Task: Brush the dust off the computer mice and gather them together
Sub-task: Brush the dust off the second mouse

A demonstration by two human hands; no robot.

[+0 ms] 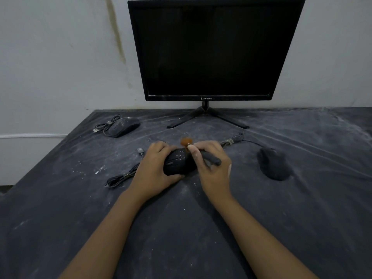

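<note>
A dusty black mouse (178, 162) lies at the table's middle, gripped from the left by my left hand (156, 168). My right hand (211, 164) holds a brush by its dark handle (211, 159). The orange bristles (186, 141) are blurred just beyond the mouse's far end. This mouse's coiled cable (120, 177) trails to the left. A second black mouse (273, 166) rests to the right, its cable bundle (231, 140) behind my right hand. A third mouse (124, 126) with a bundled cable sits at the far left.
A dark monitor (213, 49) on a splayed stand (207, 117) stands at the back against a white wall. The table is covered by a dark, dust-streaked sheet (181, 228). Its left edge (50, 158) runs diagonally.
</note>
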